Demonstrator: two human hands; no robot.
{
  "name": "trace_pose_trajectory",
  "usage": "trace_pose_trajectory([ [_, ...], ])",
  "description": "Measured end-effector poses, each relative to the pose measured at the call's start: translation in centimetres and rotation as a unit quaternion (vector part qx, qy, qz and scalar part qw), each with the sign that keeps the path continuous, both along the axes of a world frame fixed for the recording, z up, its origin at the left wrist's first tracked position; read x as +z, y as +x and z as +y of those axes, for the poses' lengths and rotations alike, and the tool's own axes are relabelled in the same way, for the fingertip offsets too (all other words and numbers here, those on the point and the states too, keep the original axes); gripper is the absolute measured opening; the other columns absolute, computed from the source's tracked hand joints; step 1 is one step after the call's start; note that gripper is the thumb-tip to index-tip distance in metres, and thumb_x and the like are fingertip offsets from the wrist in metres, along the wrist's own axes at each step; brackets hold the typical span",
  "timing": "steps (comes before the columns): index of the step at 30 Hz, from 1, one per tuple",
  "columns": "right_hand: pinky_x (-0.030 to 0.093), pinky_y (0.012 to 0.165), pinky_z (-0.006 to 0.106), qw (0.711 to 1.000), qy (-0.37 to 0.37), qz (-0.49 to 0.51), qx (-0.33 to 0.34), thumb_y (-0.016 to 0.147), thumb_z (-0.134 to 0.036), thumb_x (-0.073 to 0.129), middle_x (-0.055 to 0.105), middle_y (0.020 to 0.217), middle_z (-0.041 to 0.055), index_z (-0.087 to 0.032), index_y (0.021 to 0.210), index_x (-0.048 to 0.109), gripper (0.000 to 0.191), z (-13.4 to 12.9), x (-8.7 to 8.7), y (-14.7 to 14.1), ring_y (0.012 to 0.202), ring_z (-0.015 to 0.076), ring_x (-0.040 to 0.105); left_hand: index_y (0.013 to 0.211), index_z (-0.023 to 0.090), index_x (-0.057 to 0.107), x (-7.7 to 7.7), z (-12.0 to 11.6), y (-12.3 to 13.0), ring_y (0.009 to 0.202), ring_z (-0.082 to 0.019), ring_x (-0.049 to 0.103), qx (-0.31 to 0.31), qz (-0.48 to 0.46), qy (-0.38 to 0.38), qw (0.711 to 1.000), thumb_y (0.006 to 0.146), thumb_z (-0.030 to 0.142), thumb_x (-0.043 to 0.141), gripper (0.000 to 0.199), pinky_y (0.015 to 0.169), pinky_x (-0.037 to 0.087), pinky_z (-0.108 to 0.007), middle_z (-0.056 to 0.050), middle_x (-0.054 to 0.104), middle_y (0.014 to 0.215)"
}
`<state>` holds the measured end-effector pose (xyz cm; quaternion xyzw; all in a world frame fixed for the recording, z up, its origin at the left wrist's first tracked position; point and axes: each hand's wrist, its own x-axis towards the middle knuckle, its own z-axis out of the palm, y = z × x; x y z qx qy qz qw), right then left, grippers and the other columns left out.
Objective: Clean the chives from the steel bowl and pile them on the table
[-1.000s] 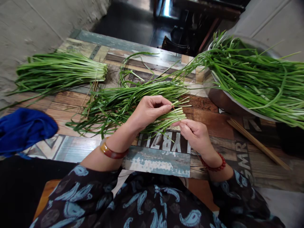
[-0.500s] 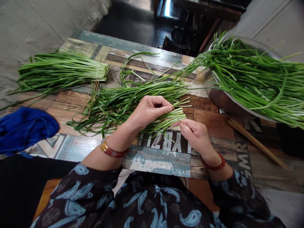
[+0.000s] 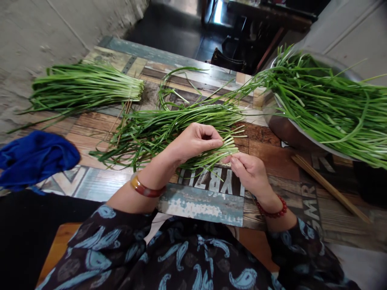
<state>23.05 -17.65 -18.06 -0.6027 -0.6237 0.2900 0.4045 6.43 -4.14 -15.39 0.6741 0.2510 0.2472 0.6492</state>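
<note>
Glossy patchwork wood table (image 3: 208, 204) beneath us, our left hand (image 3: 201, 141) arched palm-down, pinching slender green stalks (image 3: 227, 148), our right (image 3: 248, 167) curled, fingertips at their pale ends.

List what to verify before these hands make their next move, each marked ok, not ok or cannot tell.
1. Left hand at the pale stem ends of the middle greens: ok.
2. Right hand close by those ends: ok. Whether its fingers grip a stem: cannot tell.
3. Greens in the metal bowl kept inside its rim: not ok, many hang over.
4. Left-side bundle with its pale ends roughly level: ok.
5. Blue cloth away from both hands: ok.
6. Wooden sticks on the right away from both hands: ok.
</note>
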Motion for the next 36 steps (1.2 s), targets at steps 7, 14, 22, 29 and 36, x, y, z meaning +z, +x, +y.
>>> trace_pose_trajectory([
  [7,0.04,0.053,0.024,1.0,0.003,0.008,0.005,0.1,-0.031,0.045,0.055,0.059,-0.0009,-0.018,0.087,0.069,0.03,0.1,-0.2,0.1,0.059,0.0132,0.056,0.071,0.012,0.065,0.3,-0.1,-0.1,0.064,-0.01,0.047,-0.038,0.006,0.01,0.999,0.083,0.042,0.065,0.033,0.06,0.037,-0.024,-0.001,0.058,0.069],
  [14,0.042,0.055,0.025,1.0,0.012,-0.023,-0.01,0.099,-0.034,0.046,0.058,0.058,-0.0006,-0.019,0.084,0.071,0.032,0.3,0.3,0.1,0.056,0.0131,0.056,0.062,0.014,0.06,-0.1,-0.2,0.0,0.057,-0.009,0.039,-0.03,0.038,0.017,0.999,0.085,0.045,0.062,0.039,0.055,0.029,-0.024,0.002,0.048,0.06],
  [22,0.046,0.06,0.024,0.998,0.048,-0.038,-0.009,0.099,-0.028,0.048,0.066,0.064,-0.0001,-0.019,0.079,0.07,0.031,0.4,0.5,0.2,0.058,0.0122,0.06,0.07,0.012,0.068,-0.1,0.0,-0.2,0.061,-0.01,0.045,-0.042,0.043,-0.004,0.998,0.082,0.043,0.067,0.033,0.058,0.036,-0.023,0.0,0.056,0.064],
  [29,0.049,0.066,0.025,0.994,0.087,-0.069,-0.009,0.101,-0.029,0.047,0.071,0.072,0.0029,-0.019,0.079,0.069,0.033,0.5,-0.2,-0.1,0.066,0.0144,0.065,0.056,0.014,0.055,-0.1,0.1,-0.1,0.054,-0.008,0.033,-0.058,0.055,-0.017,0.997,0.081,0.047,0.069,0.044,0.051,0.024,-0.023,0.003,0.041,0.056],
  [36,0.05,0.067,0.026,0.991,0.118,-0.067,-0.003,0.101,-0.027,0.046,0.073,0.074,0.0042,-0.019,0.078,0.067,0.032,0.6,-0.9,-0.4,0.07,0.0159,0.069,0.054,0.013,0.055,-0.1,0.3,-0.2,0.056,-0.008,0.033,-0.079,0.072,0.009,0.994,0.081,0.049,0.069,0.047,0.052,0.024,-0.023,0.002,0.04,0.056],
])
